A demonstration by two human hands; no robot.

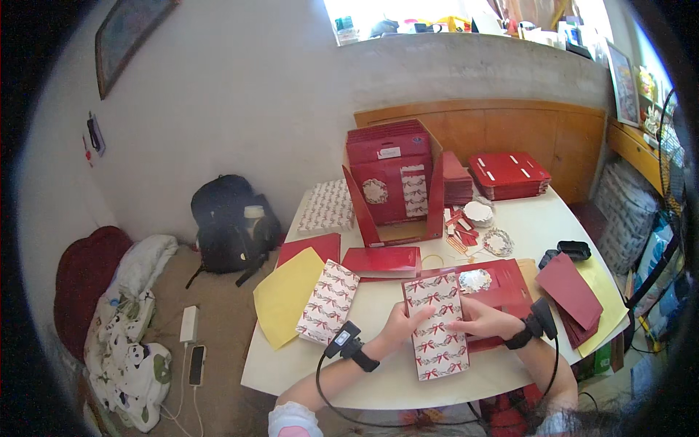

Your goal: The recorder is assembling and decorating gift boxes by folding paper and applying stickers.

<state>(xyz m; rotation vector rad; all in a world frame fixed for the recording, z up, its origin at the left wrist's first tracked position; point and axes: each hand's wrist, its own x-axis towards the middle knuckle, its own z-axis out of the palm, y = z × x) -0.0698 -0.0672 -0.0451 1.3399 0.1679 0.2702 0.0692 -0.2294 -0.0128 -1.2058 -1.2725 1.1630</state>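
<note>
Between my two hands is a tall white packet [437, 338] printed with red bows and grey-green garlands, a thin red edge showing along its left side. My left hand [397, 329] grips its left edge, thumb laid across the front. On the opposite edge my right hand [485, 318] holds it, thumb on the face; both hands' other fingers are partly hidden. Under the right hand lies a red card folder [505, 281] with a round wreath cut-out [475, 281]. Left of my left hand rests a stack of matching patterned sheets [330, 300], overlapping a yellow sheet [286, 297].
An upright red display box [393, 180] filled with packs stands at the table's back. Around it are patterned sheets [327, 206], a red stack [509, 173], wreath cards [497, 242] and a red box [382, 261]. Dark red envelopes [570, 295] lie right. Cables run from both wrist devices.
</note>
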